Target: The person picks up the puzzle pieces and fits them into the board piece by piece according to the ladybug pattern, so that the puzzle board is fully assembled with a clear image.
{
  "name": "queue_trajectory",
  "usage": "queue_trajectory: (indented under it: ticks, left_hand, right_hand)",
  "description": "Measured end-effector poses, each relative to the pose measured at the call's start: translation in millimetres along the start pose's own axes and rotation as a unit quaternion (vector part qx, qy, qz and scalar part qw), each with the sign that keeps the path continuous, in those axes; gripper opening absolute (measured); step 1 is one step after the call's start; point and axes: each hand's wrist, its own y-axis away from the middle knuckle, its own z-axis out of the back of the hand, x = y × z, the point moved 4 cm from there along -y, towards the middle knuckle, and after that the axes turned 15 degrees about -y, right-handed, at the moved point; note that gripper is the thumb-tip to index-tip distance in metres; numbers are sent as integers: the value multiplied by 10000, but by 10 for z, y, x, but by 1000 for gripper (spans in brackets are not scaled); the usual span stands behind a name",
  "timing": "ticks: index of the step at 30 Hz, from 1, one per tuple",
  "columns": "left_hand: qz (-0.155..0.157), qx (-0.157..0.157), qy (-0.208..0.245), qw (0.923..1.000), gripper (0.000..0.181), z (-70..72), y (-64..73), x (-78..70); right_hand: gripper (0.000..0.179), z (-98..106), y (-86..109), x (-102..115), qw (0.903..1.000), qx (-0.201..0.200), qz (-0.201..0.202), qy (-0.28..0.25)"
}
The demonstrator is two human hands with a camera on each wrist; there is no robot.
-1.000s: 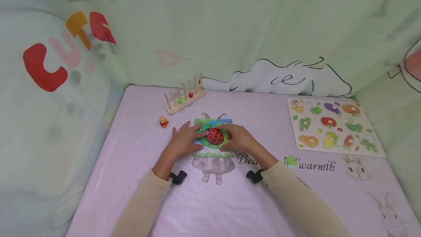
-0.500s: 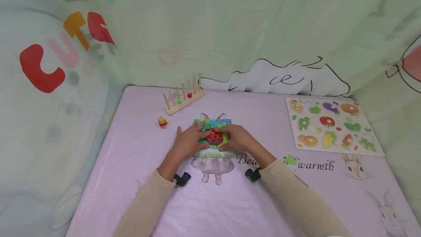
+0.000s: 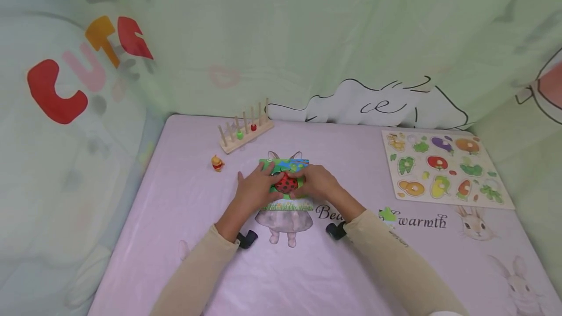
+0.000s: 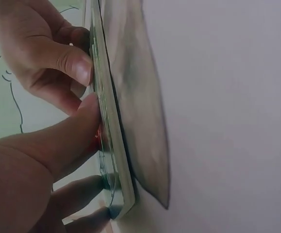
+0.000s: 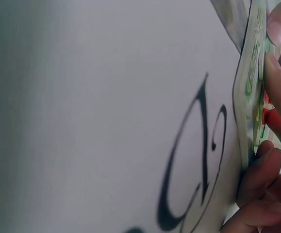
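Observation:
A flat ladybug jigsaw puzzle (image 3: pixel 287 185) lies on the tablecloth, on a printed rabbit. My left hand (image 3: pixel 254 188) reaches over its left side with fingers spread. In the left wrist view, its thumb and fingertips touch the puzzle board (image 4: pixel 122 167) from above. My right hand (image 3: pixel 323 183) is bent over the right side, thumb and forefinger at the ladybug. In the right wrist view, its other fingers curl at the board edge (image 5: pixel 243 104). The palm hides the right part of the picture. A loose green puzzle piece (image 3: pixel 388 215) lies beside the right forearm.
At the back left stands a wooden peg rack (image 3: pixel 247 136) with a green and a red bead. A small yellow bear figure (image 3: pixel 217 163) is left of the puzzle. A vegetable peg board (image 3: pixel 448 168) lies at the right. Fabric curtains (image 3: pixel 307 38) enclose the table.
My left hand has shifted right, further over the ladybug picture. The right hand stays in nearly the same place, its fingers slightly closer in. The puzzle keeps its position.

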Motion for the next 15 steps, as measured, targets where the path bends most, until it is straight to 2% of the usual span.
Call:
queue_trajectory:
  ticks: [7,15]
  left_hand:
    - [41,-47,-167,9998,67,-50,-18,5]
    - [-52,-352,295,9989,70,-125,14,59]
  right_hand:
    - [64,-3,2,-15,9999,-70,-133,35]
    - [64,10,-5,26,9990,-164,-375,197]
